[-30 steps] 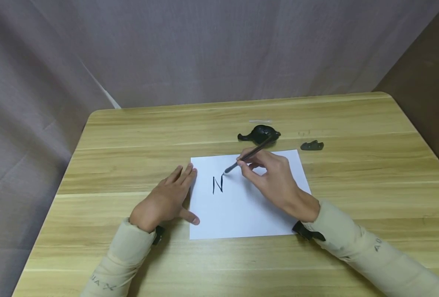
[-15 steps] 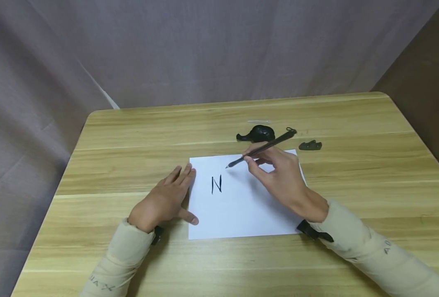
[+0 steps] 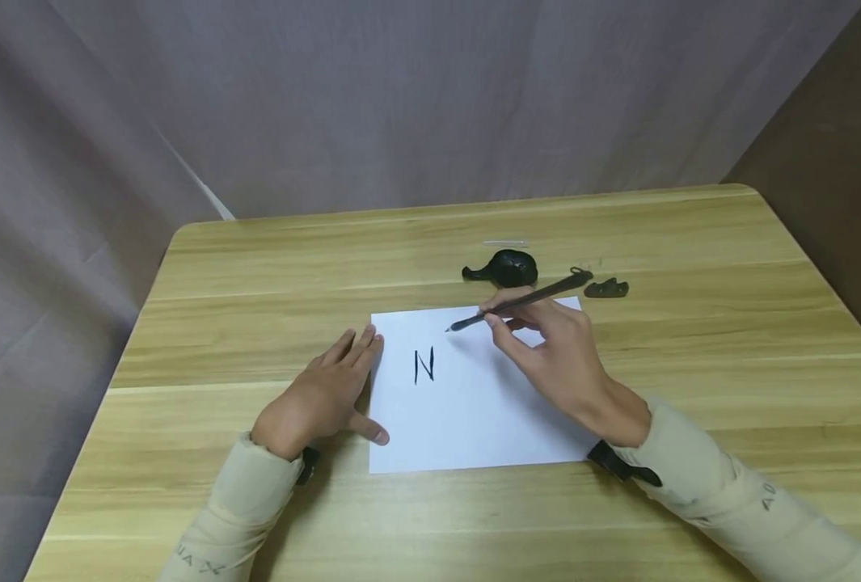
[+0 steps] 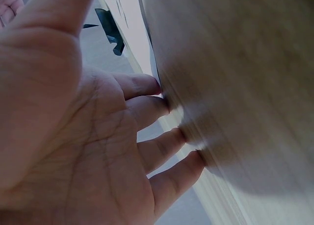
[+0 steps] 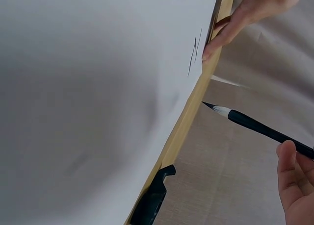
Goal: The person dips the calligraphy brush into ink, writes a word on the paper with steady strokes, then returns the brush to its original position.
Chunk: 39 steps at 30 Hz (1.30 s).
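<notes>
My right hand pinches a dark-handled writing brush between thumb and fingers. Its tip, white bristles with a black inked point in the right wrist view, is raised above a sheet of white paper. On the left part of the sheet stands a black letter N; the brush tip hovers up and right of it. My left hand lies with fingers spread at the paper's left edge, its thumb and fingertips on the margin. The left wrist view shows its palm and fingertips against the surface.
Behind the paper on the wooden table lies a black gourd-shaped object with a curved neck. Right of it is a small dark ridged piece, like a brush rest. A thin clear strip lies farther back. Grey curtain hangs behind.
The brush tip has lifted off the top of the N's right stroke and shifted slightly right. The handle has swung lower toward the right. My left hand stays put.
</notes>
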Each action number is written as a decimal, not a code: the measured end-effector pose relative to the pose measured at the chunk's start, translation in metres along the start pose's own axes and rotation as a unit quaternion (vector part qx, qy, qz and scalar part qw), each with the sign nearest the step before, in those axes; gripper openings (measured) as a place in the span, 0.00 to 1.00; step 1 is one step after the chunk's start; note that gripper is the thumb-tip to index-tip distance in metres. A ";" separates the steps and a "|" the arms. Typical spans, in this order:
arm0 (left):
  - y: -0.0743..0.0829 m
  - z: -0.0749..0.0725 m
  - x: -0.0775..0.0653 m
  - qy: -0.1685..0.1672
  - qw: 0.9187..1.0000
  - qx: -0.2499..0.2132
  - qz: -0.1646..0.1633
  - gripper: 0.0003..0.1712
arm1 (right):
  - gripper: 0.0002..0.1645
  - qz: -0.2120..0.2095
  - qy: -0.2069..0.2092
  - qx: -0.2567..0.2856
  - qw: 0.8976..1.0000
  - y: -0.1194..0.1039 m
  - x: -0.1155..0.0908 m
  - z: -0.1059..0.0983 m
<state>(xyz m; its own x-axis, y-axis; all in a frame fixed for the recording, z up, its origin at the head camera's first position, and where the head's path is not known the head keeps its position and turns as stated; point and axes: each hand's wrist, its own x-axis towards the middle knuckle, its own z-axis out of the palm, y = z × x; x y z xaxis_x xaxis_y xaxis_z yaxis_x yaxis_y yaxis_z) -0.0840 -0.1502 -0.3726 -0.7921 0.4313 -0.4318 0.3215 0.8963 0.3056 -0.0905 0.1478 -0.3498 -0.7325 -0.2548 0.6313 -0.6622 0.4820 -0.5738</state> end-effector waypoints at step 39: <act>0.001 -0.003 0.003 0.000 1.000 0.004 0.001 0.80 | 0.16 0.032 -0.032 0.013 0.999 0.001 -0.019 0.002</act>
<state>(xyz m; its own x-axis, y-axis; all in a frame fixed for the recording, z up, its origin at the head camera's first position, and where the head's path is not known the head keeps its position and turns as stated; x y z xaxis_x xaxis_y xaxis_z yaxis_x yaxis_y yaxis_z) -0.0879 -0.1479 -0.3711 -0.7913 0.4330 -0.4316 0.3270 0.8963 0.2996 -0.0777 0.1517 -0.3639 -0.7812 -0.2775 0.5593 -0.6173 0.4778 -0.6251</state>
